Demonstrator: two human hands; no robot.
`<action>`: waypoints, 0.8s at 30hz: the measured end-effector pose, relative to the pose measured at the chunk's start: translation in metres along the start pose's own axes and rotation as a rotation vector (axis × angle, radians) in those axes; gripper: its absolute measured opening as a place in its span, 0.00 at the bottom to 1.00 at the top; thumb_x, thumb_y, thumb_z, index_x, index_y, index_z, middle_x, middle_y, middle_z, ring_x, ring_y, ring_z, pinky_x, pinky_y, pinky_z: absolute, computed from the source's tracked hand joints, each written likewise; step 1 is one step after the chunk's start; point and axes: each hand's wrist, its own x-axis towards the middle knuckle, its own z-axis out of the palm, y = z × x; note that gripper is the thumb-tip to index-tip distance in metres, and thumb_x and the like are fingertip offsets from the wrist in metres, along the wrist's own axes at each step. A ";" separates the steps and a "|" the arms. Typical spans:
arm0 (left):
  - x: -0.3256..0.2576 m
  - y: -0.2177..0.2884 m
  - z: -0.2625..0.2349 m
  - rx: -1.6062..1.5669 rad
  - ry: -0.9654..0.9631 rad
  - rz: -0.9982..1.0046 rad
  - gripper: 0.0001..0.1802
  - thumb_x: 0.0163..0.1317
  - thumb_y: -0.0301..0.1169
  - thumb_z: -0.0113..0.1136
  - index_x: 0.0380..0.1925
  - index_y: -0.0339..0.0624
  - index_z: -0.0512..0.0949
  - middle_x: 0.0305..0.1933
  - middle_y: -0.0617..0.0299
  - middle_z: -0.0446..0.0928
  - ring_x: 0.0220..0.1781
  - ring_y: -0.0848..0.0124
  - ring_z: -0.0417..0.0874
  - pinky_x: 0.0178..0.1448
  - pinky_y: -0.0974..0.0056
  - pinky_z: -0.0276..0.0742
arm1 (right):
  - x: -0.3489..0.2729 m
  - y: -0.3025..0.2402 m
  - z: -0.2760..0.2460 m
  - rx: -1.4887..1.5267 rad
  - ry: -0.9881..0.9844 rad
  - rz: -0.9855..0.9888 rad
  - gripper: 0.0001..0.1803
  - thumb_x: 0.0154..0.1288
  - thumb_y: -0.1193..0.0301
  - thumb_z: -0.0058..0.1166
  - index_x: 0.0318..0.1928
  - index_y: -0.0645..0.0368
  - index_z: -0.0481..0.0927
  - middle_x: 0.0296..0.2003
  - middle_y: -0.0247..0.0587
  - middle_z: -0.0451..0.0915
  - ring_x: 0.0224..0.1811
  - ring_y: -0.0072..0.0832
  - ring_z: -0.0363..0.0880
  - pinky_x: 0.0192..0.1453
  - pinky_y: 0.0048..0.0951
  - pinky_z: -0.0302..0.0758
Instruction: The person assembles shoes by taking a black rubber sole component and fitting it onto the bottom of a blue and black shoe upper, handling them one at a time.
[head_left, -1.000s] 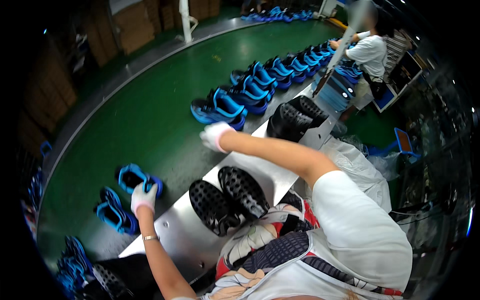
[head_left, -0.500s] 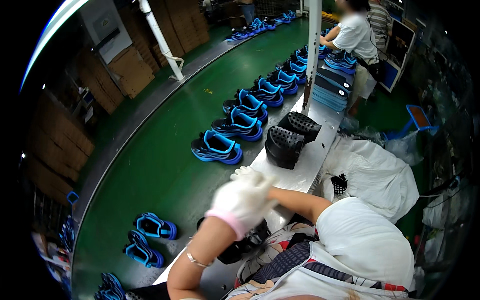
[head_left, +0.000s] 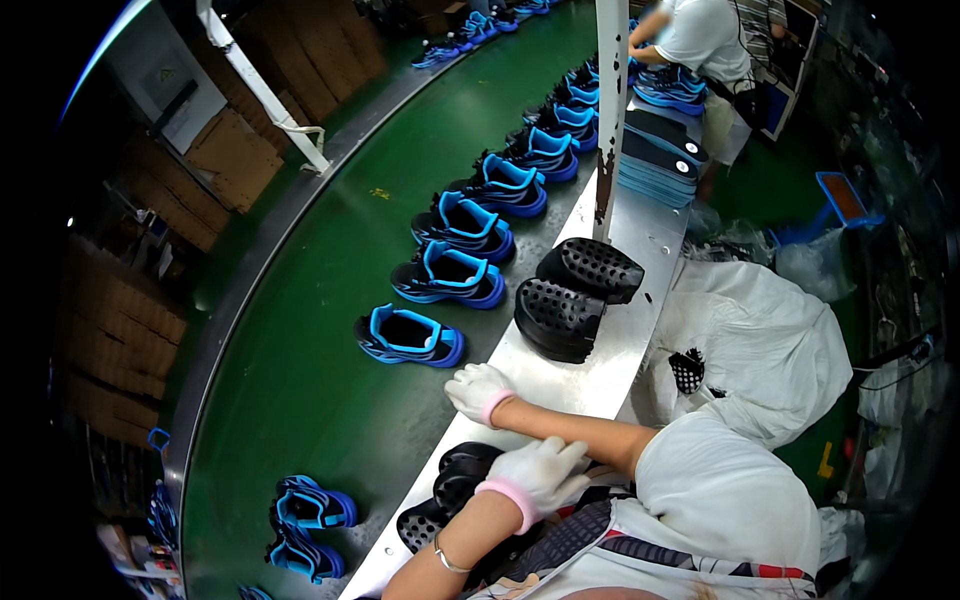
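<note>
Your left hand hangs with fingers loosely spread and nothing visible in it, just beside the near black clogs on the metal ledge. Your right hand is bent at the ledge's edge, and whether it grasps anything you cannot tell from here; the nearest blue shoe sits just beyond it on the green table, apart from the glove.

Two gloved hands, one bracelet, two white posts, one big white sack, one blue stool. At least four black shoe-shaped pieces, two blue shoes lower left. Long shoe row? Way too crammed to count, lol.
</note>
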 end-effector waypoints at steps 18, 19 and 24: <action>0.010 -0.006 -0.017 -0.035 0.039 -0.019 0.23 0.65 0.47 0.57 0.54 0.46 0.74 0.41 0.55 0.78 0.41 0.57 0.82 0.41 0.56 0.79 | 0.006 0.010 -0.002 0.061 -0.022 0.041 0.11 0.65 0.64 0.47 0.34 0.54 0.81 0.38 0.42 0.82 0.46 0.38 0.79 0.52 0.38 0.75; 0.010 -0.006 -0.018 -0.035 0.036 -0.023 0.23 0.65 0.47 0.57 0.54 0.46 0.74 0.41 0.55 0.78 0.41 0.57 0.82 0.41 0.56 0.79 | 0.006 0.010 -0.002 0.052 -0.017 0.037 0.11 0.65 0.64 0.47 0.34 0.54 0.81 0.38 0.42 0.82 0.46 0.38 0.79 0.52 0.38 0.75; 0.010 -0.010 -0.017 -0.035 0.065 -0.006 0.23 0.64 0.47 0.57 0.54 0.47 0.74 0.41 0.55 0.78 0.41 0.57 0.82 0.41 0.56 0.79 | 0.008 0.013 -0.005 0.051 -0.048 0.062 0.11 0.65 0.64 0.46 0.34 0.53 0.81 0.38 0.42 0.82 0.46 0.38 0.79 0.52 0.38 0.75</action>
